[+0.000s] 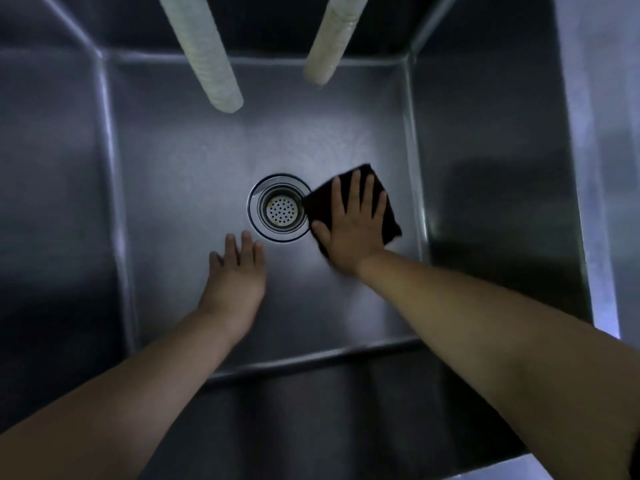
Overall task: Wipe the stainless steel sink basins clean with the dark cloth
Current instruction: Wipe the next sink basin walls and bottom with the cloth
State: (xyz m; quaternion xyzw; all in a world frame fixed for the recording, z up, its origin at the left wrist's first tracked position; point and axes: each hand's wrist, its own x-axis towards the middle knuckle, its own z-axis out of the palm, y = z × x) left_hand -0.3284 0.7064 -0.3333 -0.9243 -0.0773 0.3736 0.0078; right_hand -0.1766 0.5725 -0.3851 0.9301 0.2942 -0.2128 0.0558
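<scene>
I look straight down into a deep stainless steel sink basin (180, 174). A round perforated drain strainer (281, 210) sits in the middle of its floor. Just right of the drain lies the dark cloth (388, 202), flat on the basin floor. My right hand (353, 223) presses down on the cloth with fingers spread, covering most of it. My left hand (235, 271) rests flat on the bare floor below and left of the drain, fingers together, holding nothing.
Two pale hoses (207, 57) (332, 46) hang down from the top into the basin, ending above the far floor. Steep steel walls enclose the floor on all sides. The basin's right rim (588, 168) runs along the right edge.
</scene>
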